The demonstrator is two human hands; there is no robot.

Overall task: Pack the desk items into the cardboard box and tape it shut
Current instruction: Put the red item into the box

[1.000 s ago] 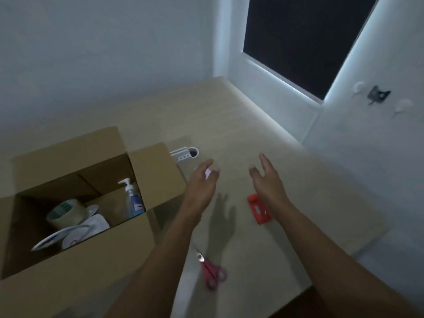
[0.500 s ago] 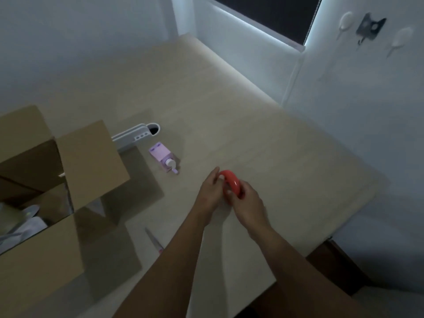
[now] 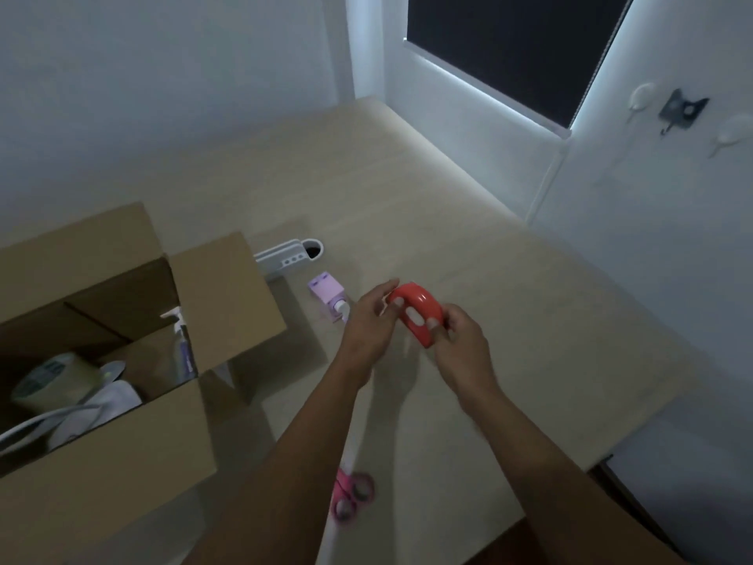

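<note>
Both my hands hold a red rounded stapler-like item [image 3: 419, 314] above the middle of the desk. My left hand [image 3: 366, 320] grips its left end and my right hand [image 3: 458, 340] pinches its lower right end. The open cardboard box [image 3: 106, 454] stands at the left, flaps up. Inside it lie a tape roll [image 3: 53, 383], a pump bottle [image 3: 181, 340] and white items. A small purple item [image 3: 326, 295] lies on the desk just left of my left hand. Pink scissors [image 3: 352, 495] lie near the front edge, partly hidden by my left forearm.
A white holder with holes [image 3: 289, 256] lies behind the box's right flap. The wooden desk [image 3: 468, 246] ends at the right and front edges. A dark window [image 3: 509, 46] and wall hooks [image 3: 680, 112] are on the right wall.
One second ago both hands were open above the red item on the desk; now they hold it lifted. The view swung back left, bringing more of the box into sight.
</note>
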